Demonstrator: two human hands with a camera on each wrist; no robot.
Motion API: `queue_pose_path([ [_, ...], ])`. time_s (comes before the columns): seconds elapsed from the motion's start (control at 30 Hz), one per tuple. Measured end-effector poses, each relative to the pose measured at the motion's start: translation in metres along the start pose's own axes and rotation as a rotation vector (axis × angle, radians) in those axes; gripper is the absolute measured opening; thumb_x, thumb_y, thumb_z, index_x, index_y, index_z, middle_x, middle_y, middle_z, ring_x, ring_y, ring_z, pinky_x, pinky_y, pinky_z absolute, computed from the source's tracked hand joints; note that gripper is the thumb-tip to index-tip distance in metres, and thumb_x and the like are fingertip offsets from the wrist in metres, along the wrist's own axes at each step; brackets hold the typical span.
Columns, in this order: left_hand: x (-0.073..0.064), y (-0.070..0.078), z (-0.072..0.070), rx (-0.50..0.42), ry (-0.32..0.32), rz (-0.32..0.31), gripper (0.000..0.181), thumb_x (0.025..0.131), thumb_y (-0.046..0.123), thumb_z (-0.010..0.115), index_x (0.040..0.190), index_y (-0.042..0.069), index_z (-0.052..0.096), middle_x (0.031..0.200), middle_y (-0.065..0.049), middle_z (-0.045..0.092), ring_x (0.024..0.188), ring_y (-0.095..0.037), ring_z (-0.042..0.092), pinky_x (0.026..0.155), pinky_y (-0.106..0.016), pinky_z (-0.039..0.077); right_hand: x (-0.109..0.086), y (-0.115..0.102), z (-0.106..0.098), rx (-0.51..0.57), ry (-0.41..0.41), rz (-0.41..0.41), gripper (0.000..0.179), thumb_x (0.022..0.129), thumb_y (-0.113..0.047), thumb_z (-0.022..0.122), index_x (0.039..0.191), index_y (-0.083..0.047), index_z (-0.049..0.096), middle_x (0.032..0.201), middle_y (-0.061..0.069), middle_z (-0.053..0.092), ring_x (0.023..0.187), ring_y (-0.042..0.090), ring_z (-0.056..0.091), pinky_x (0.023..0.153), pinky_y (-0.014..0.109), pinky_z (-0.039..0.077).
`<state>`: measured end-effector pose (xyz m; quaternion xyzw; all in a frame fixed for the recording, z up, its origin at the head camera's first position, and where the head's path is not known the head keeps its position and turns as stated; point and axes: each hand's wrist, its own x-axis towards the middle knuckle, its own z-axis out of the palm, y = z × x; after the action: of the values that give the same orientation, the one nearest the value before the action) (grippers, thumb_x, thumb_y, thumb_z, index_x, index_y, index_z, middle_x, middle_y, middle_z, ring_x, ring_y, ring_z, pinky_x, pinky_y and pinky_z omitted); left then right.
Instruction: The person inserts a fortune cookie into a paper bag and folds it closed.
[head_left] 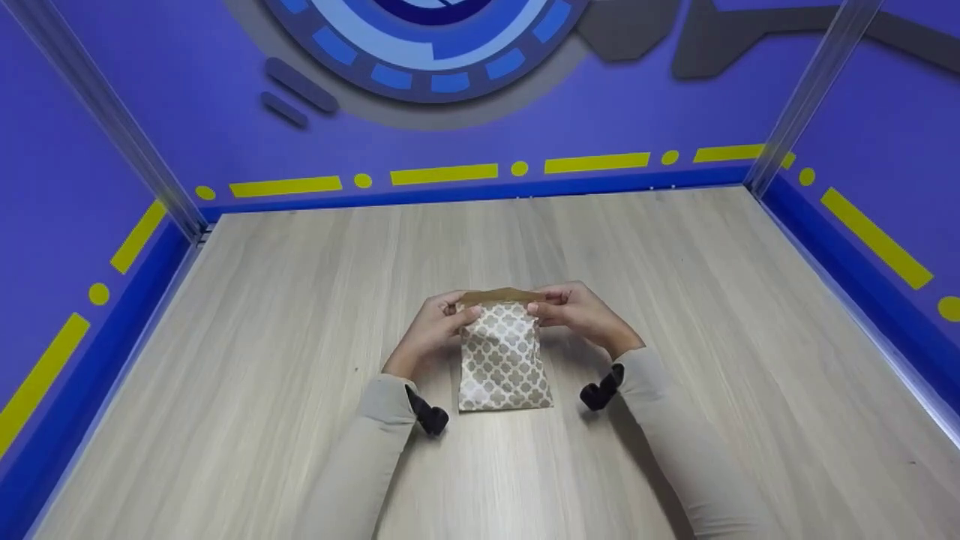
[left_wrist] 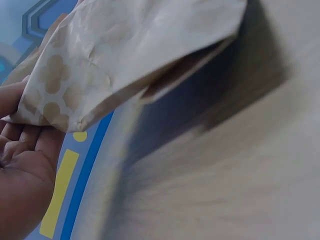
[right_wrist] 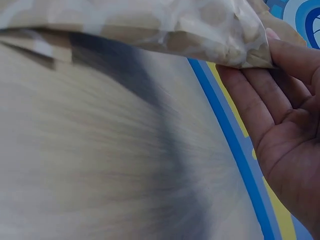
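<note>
A small paper bag [head_left: 504, 360] with a white and tan quatrefoil pattern is in the middle of the head view, its plain brown top edge facing away from me. My left hand [head_left: 439, 322] pinches its upper left corner, thumb on the patterned face and fingers behind. On the upper right corner, my right hand [head_left: 579, 311] pinches in the same way. Both wrist views show the paper bag [left_wrist: 100, 55] raised off the surface there, with a folded flap along its underside. What the bag contains, if anything, is hidden.
A wood-grain table [head_left: 262, 337] lies under the bag and both arms. Blue-purple panels with yellow dashes [head_left: 444, 174] enclose it at the back and sides, with metal posts [head_left: 810, 97] at the far corners. Black straps with small devices [head_left: 600, 388] sit on both wrists.
</note>
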<state>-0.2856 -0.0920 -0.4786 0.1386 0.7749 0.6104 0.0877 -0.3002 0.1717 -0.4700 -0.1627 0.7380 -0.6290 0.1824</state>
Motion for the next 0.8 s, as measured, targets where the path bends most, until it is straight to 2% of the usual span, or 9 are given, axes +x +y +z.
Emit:
queue_pose_path([
  [0.17, -0.001, 0.004, -0.003, 0.024, -0.026, -0.004, 0.035, 0.093, 0.017, 0.062, 0.126, 0.004, 0.062, 0.082, 0.007, 0.057, 0.07, -0.008, 0.047, 0.061, -0.02, 0.042, 0.0, 0.0, -0.006, 0.014, -0.063, 0.003, 0.044, 0.09, -0.016, 0.067, 0.128, 0.003, 0.057, 0.108, 0.008, 0.072, 0.094, 0.016, 0.069, 0.086, 0.033, 0.055],
  [0.3, -0.001, 0.005, -0.004, 0.022, -0.04, 0.006, 0.032, 0.093, 0.014, 0.062, 0.124, 0.008, 0.064, 0.086, 0.005, 0.06, 0.072, -0.011, 0.045, 0.063, -0.021, 0.042, -0.001, -0.001, -0.009, 0.007, -0.115, -0.007, 0.046, 0.091, -0.016, 0.066, 0.133, -0.001, 0.056, 0.113, 0.012, 0.07, 0.097, 0.018, 0.069, 0.087, 0.037, 0.054],
  [0.47, 0.0, 0.002, -0.006, 0.03, -0.049, 0.004, 0.031, 0.091, 0.013, 0.064, 0.122, 0.013, 0.067, 0.086, 0.003, 0.062, 0.071, -0.009, 0.05, 0.065, -0.027, 0.048, -0.001, -0.001, -0.012, 0.008, -0.178, -0.03, 0.046, 0.092, -0.016, 0.064, 0.135, -0.003, 0.054, 0.119, 0.016, 0.067, 0.1, 0.021, 0.068, 0.088, 0.038, 0.053],
  [0.6, -0.001, 0.003, -0.008, 0.032, -0.081, 0.02, 0.031, 0.091, 0.009, 0.064, 0.122, 0.01, 0.066, 0.096, -0.004, 0.068, 0.073, -0.008, 0.056, 0.069, -0.031, 0.052, -0.002, -0.001, -0.013, 0.006, -0.212, -0.043, 0.044, 0.093, -0.014, 0.062, 0.135, -0.003, 0.054, 0.121, 0.015, 0.066, 0.102, 0.021, 0.068, 0.089, 0.038, 0.053],
  [0.8, -0.001, 0.004, -0.011, 0.041, -0.12, 0.088, 0.031, 0.09, 0.003, 0.063, 0.121, 0.004, 0.065, 0.106, -0.017, 0.069, 0.072, -0.007, 0.058, 0.069, -0.031, 0.052, -0.004, -0.004, -0.013, -0.003, -0.215, -0.037, 0.042, 0.092, -0.015, 0.064, 0.133, -0.004, 0.056, 0.123, 0.014, 0.065, 0.102, 0.02, 0.068, 0.09, 0.041, 0.052],
])
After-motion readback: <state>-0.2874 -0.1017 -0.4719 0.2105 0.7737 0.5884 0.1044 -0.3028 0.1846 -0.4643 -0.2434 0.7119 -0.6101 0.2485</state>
